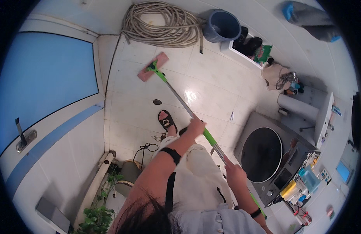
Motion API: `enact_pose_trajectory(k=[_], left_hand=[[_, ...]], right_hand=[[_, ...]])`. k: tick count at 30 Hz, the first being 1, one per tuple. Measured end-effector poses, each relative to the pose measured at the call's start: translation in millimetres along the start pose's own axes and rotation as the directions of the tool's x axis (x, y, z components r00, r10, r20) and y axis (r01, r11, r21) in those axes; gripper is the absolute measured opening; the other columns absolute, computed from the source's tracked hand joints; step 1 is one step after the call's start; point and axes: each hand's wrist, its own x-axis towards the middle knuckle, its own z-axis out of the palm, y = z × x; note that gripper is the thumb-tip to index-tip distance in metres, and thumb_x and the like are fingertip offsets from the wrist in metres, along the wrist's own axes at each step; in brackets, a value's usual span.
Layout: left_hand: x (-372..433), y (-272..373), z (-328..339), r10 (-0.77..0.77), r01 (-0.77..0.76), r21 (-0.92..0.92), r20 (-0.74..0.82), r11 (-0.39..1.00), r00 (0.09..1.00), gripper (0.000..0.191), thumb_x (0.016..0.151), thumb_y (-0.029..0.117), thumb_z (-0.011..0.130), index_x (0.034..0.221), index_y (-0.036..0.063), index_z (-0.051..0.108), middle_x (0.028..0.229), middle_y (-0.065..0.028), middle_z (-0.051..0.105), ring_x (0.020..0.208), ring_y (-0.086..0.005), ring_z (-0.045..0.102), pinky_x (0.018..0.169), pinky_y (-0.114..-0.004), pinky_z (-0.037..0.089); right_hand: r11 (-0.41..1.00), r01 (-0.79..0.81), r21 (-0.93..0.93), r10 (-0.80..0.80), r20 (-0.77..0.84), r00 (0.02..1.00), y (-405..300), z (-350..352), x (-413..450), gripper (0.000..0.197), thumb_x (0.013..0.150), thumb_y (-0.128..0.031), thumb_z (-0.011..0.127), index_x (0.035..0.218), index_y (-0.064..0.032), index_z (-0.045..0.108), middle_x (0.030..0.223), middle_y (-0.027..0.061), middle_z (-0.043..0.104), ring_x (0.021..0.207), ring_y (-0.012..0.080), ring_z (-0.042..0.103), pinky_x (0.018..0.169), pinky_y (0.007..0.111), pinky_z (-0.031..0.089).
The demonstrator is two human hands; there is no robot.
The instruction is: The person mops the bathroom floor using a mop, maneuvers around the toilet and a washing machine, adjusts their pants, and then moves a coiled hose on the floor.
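Observation:
My left hand is wrapped around the pole of a flat mop, just below a green grip sleeve. Higher on the same pole, near my waist, my right hand is closed around the metal tube. The mop's pink pad lies slantwise on the white tiled floor, ahead of my feet. A green swivel joint links pad and pole. One sandalled foot shows under my left forearm, close to a dark oval patch on the tiles. The other foot is mostly hidden.
A coiled hose, a blue bucket and a white box with black boots line the far wall. Rightward stand a pedestal basin and a front-loading washing machine. A blue-panelled door and potted plants are leftward.

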Motion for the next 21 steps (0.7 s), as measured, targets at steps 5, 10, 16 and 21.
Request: enact_pose_trajectory(k=[5, 10, 16, 21], left_hand=[[-89.2, 42.8, 116.4, 0.077, -0.058, -0.057, 0.431, 0.997, 0.899, 0.104, 0.085, 0.04, 0.064, 0.13, -0.0289, 0.0, 0.117, -0.0438, 0.044, 0.107, -0.0468, 0.054, 0.088, -0.044, 0.048], [-149.8, 55.8, 170.5, 0.118, -0.149, 0.02, 0.504, 0.989, 0.855, 0.1, 0.085, 0.039, 0.063, 0.134, -0.0246, 0.003, 0.108, -0.0396, 0.052, 0.095, -0.044, 0.06, 0.082, -0.045, 0.05], [-151.0, 63.9, 157.7, -0.027, 0.073, -0.108, 0.376, 0.992, 0.926, 0.095, 0.086, 0.032, 0.064, 0.142, -0.0107, 0.0, 0.113, -0.0367, 0.044, 0.097, -0.0436, 0.056, 0.081, -0.045, 0.049], [-71.7, 51.0, 126.2, 0.091, -0.095, 0.031, 0.118, 0.995, 0.989, 0.094, 0.083, 0.034, 0.066, 0.141, -0.0091, 0.008, 0.102, -0.0348, 0.054, 0.09, -0.0456, 0.059, 0.077, -0.047, 0.049]], right_hand=[[0.983, -0.17, 0.075, 0.161, 0.115, 0.98, 97.5, 1.0, -95.4, 0.047, 0.089, -0.024, 0.057, 0.134, -0.0305, 0.049, 0.077, 0.0176, 0.06, 0.072, 0.0356, 0.063, 0.067, 0.048, 0.051], [0.969, -0.234, 0.083, 0.226, 0.098, 0.969, 134.6, 6.0, -150.3, 0.046, 0.085, -0.02, 0.061, 0.13, -0.0269, 0.055, 0.071, 0.0179, 0.059, 0.065, 0.0359, 0.061, 0.065, 0.047, 0.05], [0.99, -0.127, 0.054, 0.129, -0.048, 0.99, 146.1, 12.3, -146.0, 0.047, 0.085, -0.019, 0.062, 0.13, -0.0286, 0.054, 0.071, 0.0121, 0.056, 0.059, 0.0306, 0.06, 0.055, 0.043, 0.05], [0.991, -0.082, 0.106, 0.095, -0.122, 0.988, 121.7, 20.6, -71.4, 0.044, 0.087, -0.019, 0.06, 0.129, -0.0289, 0.055, 0.071, 0.0112, 0.056, 0.058, 0.0286, 0.06, 0.053, 0.042, 0.05]])
